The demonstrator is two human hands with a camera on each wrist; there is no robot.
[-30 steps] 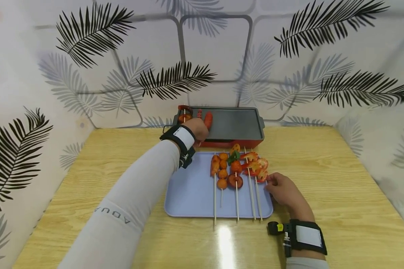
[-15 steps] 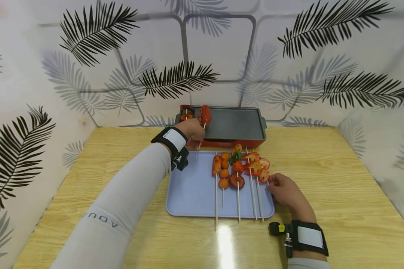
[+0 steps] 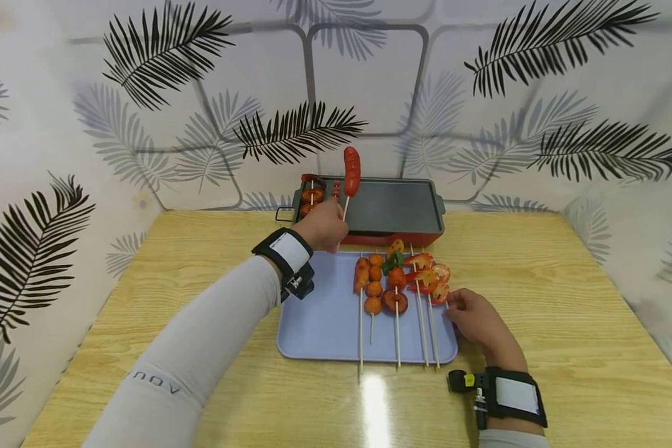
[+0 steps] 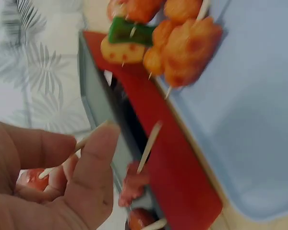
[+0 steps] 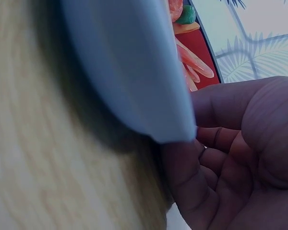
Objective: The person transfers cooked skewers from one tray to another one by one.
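A red sausage [image 3: 352, 171] on a wooden stick stands nearly upright above the grill pan [image 3: 394, 205]. My left hand [image 3: 326, 225] pinches its stick between thumb and fingertips, as the left wrist view also shows. Below that hand, a small pink skewer [image 4: 134, 184] lies over the red grill's edge. My right hand [image 3: 476, 317] grips the right rim of the lavender tray [image 3: 316, 317]. In the right wrist view, thumb and finger pinch the tray's edge [image 5: 149, 72] from both sides.
On the tray lie a brown meat skewer [image 3: 361, 275], an orange ball skewer [image 3: 373, 288], a mixed vegetable skewer [image 3: 395, 278] and red shrimp-like skewers [image 3: 425, 274]. Brown slices on a stick [image 3: 312, 195] occupy the grill's left end. A patterned backdrop [image 3: 201, 124] rises behind the table.
My left hand has raised the sausage skewer off the grill pan and tipped it upright. My right hand keeps its hold on the tray's rim.
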